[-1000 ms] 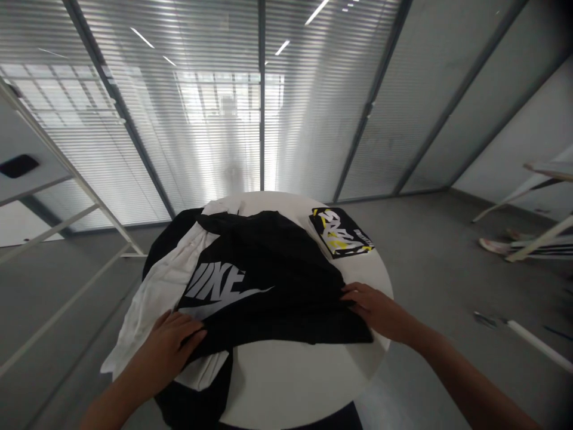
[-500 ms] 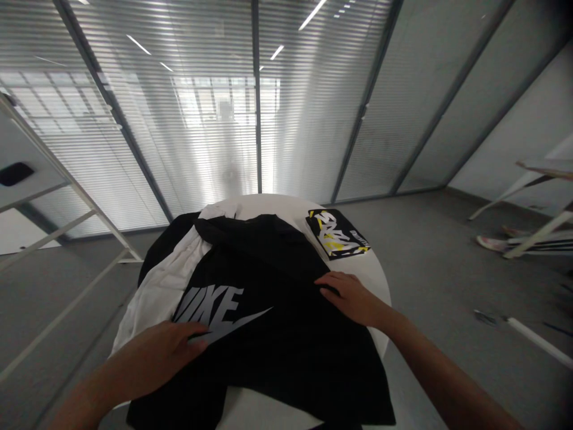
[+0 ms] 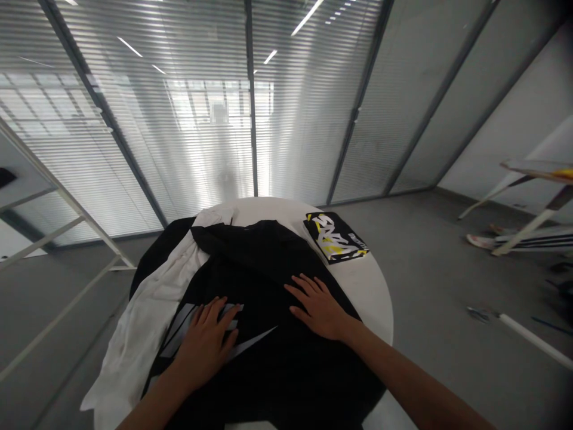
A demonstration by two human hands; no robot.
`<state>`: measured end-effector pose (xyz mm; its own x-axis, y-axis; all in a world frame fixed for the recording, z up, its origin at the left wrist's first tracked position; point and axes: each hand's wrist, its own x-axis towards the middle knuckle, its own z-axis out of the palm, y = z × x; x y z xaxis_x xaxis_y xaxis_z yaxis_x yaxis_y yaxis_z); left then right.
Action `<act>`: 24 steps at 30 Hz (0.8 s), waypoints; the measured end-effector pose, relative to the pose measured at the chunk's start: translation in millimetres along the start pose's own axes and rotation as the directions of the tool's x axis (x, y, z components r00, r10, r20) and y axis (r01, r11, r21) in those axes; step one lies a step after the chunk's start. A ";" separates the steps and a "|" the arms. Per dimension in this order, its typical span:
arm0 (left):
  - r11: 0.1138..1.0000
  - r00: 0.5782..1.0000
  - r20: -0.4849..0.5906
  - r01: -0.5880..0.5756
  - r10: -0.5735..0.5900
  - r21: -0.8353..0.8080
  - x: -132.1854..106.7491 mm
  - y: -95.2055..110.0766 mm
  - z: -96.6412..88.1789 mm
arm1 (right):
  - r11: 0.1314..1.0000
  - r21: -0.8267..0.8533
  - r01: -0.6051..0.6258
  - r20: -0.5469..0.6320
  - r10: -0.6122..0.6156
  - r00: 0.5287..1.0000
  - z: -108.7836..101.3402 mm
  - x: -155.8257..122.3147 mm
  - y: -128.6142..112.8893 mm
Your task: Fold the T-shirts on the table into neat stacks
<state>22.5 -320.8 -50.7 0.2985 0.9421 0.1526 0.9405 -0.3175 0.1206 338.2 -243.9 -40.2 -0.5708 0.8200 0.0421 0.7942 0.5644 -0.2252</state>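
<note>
A black T-shirt [image 3: 273, 370] with a grey-white Nike logo lies spread over a round white table [image 3: 369, 298]. My left hand [image 3: 206, 343] rests flat on the logo, fingers apart, and hides most of the lettering. My right hand [image 3: 317, 307] lies flat on the black cloth nearer the table's far right, also holding nothing. A white garment [image 3: 138, 322] lies under the shirt's left side and hangs over the table's left edge. A black and yellow printed booklet [image 3: 335, 237] sits on the bare tabletop beyond my right hand.
Behind the table stands a glass partition with slatted blinds [image 3: 179, 137]. A white metal shelf frame [image 3: 67, 203] stands at the left. To the right, a white rod [image 3: 532, 337] lies on the grey floor, and a pale table with striped items [image 3: 532, 239] stands beyond it.
The black shirt has been spread flatter and now reaches further toward me. Both hands have moved onto it and lie flat with fingers spread. My left hand now covers the logo.
</note>
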 end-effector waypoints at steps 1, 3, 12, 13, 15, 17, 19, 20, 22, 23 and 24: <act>1.000 1.000 0.024 -0.002 0.002 -0.007 -1.9 0.1 -5.3 | 1.000 0.014 0.003 0.017 -0.003 1.000 -4.0 -1.6 1.3; 1.000 0.996 0.090 0.000 0.002 -0.030 0.4 0.1 -19.2 | 0.999 0.042 0.001 0.049 -0.003 0.999 -13.4 1.0 3.8; 0.944 0.944 -0.014 0.329 -0.329 -0.003 118.2 -31.6 -55.7 | 0.965 -0.014 -0.262 -0.010 0.262 0.965 -42.0 94.0 27.2; 0.922 0.922 -0.040 0.386 -0.385 0.014 134.0 -37.8 -51.9 | 0.953 -0.032 -0.301 -0.008 0.301 0.954 -42.2 107.1 29.9; 0.868 0.869 -0.051 0.495 -0.493 0.048 160.1 -50.0 -41.3 | 0.931 -0.060 -0.361 0.017 0.362 0.932 -40.5 131.4 33.9; 0.825 0.828 -0.042 0.561 -0.559 0.069 177.8 -60.6 -29.5 | 0.916 -0.072 -0.395 0.042 0.398 0.916 -35.6 151.9 35.6; 0.798 0.800 -0.063 0.599 -0.596 0.057 188.6 -68.7 -19.4 | 0.906 -0.075 -0.416 0.032 0.419 0.908 -27.3 168.0 36.0; 0.786 0.785 -0.083 0.618 -0.614 0.031 192.4 -72.1 -15.5 | 0.900 -0.072 -0.430 -0.001 0.431 0.902 -22.0 174.5 36.5; 0.756 0.745 -0.135 0.651 -0.653 -0.066 198.0 -79.0 -10.4 | 0.879 -0.056 -0.473 -0.108 0.466 0.878 -10.3 184.2 39.1; 0.734 0.715 -0.166 0.666 -0.679 -0.134 200.2 -83.3 -9.3 | 0.868 -0.045 -0.495 -0.166 0.482 0.860 -4.5 187.6 41.8; 0.704 0.676 -0.197 0.678 -0.710 -0.211 202.0 -88.7 -9.0 | 0.857 -0.035 -0.515 -0.216 0.496 0.841 0.8 190.0 45.6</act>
<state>-2.1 -103.3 -21.8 -0.4978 0.8413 0.2109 0.8306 0.3924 0.3950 265.7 -62.4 -43.3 -0.0406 0.9902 0.1340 0.9814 0.0646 -0.1807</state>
